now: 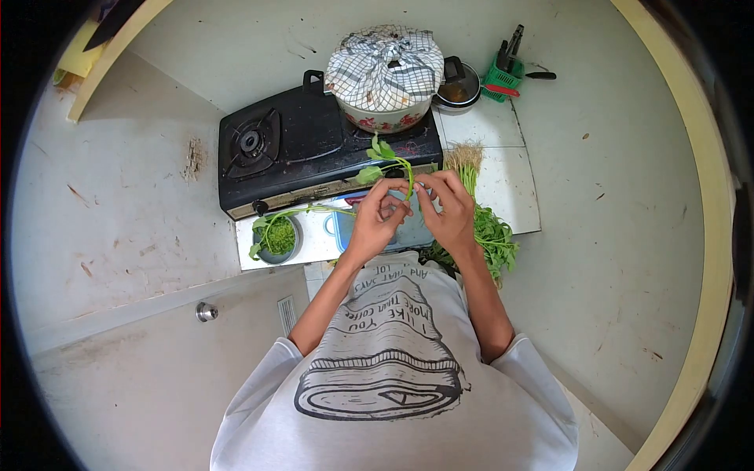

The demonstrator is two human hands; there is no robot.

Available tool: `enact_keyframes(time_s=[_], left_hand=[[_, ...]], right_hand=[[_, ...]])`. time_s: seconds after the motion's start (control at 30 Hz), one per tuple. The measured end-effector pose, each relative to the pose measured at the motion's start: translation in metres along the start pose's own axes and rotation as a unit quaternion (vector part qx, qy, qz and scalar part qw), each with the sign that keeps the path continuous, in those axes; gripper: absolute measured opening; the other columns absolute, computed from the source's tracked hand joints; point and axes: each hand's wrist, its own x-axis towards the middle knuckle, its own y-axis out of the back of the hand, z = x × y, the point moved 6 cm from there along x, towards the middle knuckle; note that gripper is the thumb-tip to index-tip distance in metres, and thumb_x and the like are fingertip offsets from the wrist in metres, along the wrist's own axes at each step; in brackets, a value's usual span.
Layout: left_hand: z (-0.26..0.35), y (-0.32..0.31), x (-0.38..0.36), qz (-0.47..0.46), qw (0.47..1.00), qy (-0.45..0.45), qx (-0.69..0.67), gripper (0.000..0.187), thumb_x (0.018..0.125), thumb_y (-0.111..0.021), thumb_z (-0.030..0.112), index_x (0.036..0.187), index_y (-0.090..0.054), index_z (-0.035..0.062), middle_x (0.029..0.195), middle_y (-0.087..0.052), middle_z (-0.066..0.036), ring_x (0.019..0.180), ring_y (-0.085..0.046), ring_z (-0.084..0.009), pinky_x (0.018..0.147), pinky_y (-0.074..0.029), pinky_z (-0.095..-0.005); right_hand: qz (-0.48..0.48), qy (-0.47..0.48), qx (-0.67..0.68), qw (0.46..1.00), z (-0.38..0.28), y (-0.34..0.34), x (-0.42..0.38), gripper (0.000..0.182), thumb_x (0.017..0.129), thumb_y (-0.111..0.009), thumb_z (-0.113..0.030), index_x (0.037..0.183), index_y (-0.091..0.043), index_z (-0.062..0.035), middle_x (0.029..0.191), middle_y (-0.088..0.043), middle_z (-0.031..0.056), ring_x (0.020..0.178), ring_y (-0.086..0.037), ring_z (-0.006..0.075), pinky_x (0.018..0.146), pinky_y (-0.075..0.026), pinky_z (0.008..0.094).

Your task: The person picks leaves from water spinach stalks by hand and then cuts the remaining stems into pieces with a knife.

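Between my two hands, in front of the stove, is a leafy green stem [409, 170] that bends over, with leaves at its upper end. My left hand [378, 218] pinches it with its fingertips. Close by on the other side, my right hand [449, 210] has thumb and fingers closed on the same stem. Another thin stem [312, 209] runs from beside my left hand to a bowl [297, 243] of small green pieces. Beneath my hands lies a blue-edged cutting board [340, 235], partly hidden. A bunch of leafy greens [493, 239] with roots lies beside my right hand.
A black gas stove [310, 141] stands against the wall, bearing a floral pot [381, 120] covered by a checked cloth [385, 71]. Behind right are a lidded pan [459, 90] and a green basket [501, 80] of utensils. The tiled counter [503, 188] is narrow.
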Motion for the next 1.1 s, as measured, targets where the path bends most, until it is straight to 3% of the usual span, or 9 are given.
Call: enact_keyframes(time_s=[0.17, 0.27, 0.37, 0.73, 0.93, 1.03, 1.1], left_hand=[[0.003, -0.003, 0.005, -0.003, 0.999, -0.02, -0.044, 0.031, 0.1, -0.06, -0.004, 0.13, -0.059, 0.0043, 0.124, -0.062, -0.005, 0.101, -0.067, -0.0125, 0.079, -0.055, -0.0261], [-0.008, 0.0, 0.008, 0.013, 0.992, 0.053, -0.112, 0.022, 0.105, -0.061, 0.007, 0.127, -0.061, 0.006, 0.117, -0.067, -0.003, 0.1, -0.066, -0.0098, 0.081, -0.056, -0.0269], [-0.014, 0.003, 0.01, 0.024, 0.995, 0.026, -0.097, 0.018, 0.107, -0.062, 0.017, 0.122, -0.063, 0.0064, 0.11, -0.071, -0.001, 0.1, -0.065, -0.0071, 0.083, -0.055, -0.0263], [-0.011, 0.003, 0.018, 0.012, 0.998, 0.013, -0.068, 0.012, 0.105, -0.065, 0.013, 0.112, -0.063, 0.0035, 0.103, -0.069, -0.001, 0.091, -0.062, -0.0059, 0.077, -0.051, -0.0249], [-0.02, 0.004, 0.019, -0.005, 0.999, 0.016, -0.041, 0.01, 0.104, -0.064, 0.01, 0.111, -0.063, 0.0025, 0.1, -0.068, -0.002, 0.089, -0.061, -0.0065, 0.076, -0.05, -0.0248], [-0.028, 0.002, 0.016, -0.011, 0.999, 0.026, -0.029, 0.01, 0.105, -0.063, 0.01, 0.111, -0.063, 0.0024, 0.101, -0.067, -0.002, 0.089, -0.061, -0.0075, 0.076, -0.05, -0.0254], [-0.032, 0.003, 0.014, 0.004, 0.998, 0.04, -0.039, 0.011, 0.105, -0.063, 0.011, 0.112, -0.063, 0.0023, 0.101, -0.067, -0.003, 0.09, -0.062, -0.0085, 0.076, -0.051, -0.026]], right_hand=[[-0.005, -0.005, 0.017, 1.0, 0.003, -0.001, -0.001, 0.019, 0.089, -0.074, -0.001, 0.107, -0.073, -0.0043, 0.094, -0.063, 0.0091, 0.075, -0.067, 0.0223, 0.061, -0.053, 0.0328], [0.007, 0.004, 0.021, 1.0, 0.004, -0.004, -0.001, 0.018, 0.088, -0.075, -0.002, 0.105, -0.073, -0.0045, 0.092, -0.061, 0.0082, 0.073, -0.065, 0.0212, 0.059, -0.052, 0.0321], [0.015, 0.011, 0.025, 1.0, 0.007, -0.007, -0.002, 0.019, 0.086, -0.077, -0.002, 0.104, -0.073, -0.0049, 0.09, -0.06, 0.0075, 0.07, -0.063, 0.02, 0.058, -0.051, 0.0314], [0.035, -0.006, 0.029, 0.999, 0.013, -0.011, 0.0, 0.021, 0.078, -0.079, -0.001, 0.097, -0.071, -0.0057, 0.086, -0.055, 0.0054, 0.066, -0.056, 0.0176, 0.058, -0.047, 0.0318], [0.047, -0.063, 0.047, 0.996, 0.019, -0.014, -0.007, 0.02, 0.075, -0.079, 0.0, 0.092, -0.07, -0.0059, 0.081, -0.05, 0.0039, 0.063, -0.052, 0.0159, 0.056, -0.044, 0.0297], [0.033, -0.128, 0.062, 0.989, 0.041, -0.013, -0.015, 0.016, 0.083, -0.077, -0.001, 0.097, -0.07, -0.0051, 0.079, -0.054, 0.0011, 0.063, -0.052, 0.0116, 0.057, -0.043, 0.0279], [0.061, -0.206, 0.193, 0.958, 0.069, -0.02, -0.025, 0.012, 0.089, -0.075, -0.003, 0.1, -0.069, -0.0042, 0.079, -0.058, -0.0002, 0.065, -0.053, 0.0085, 0.06, -0.044, 0.0254]])
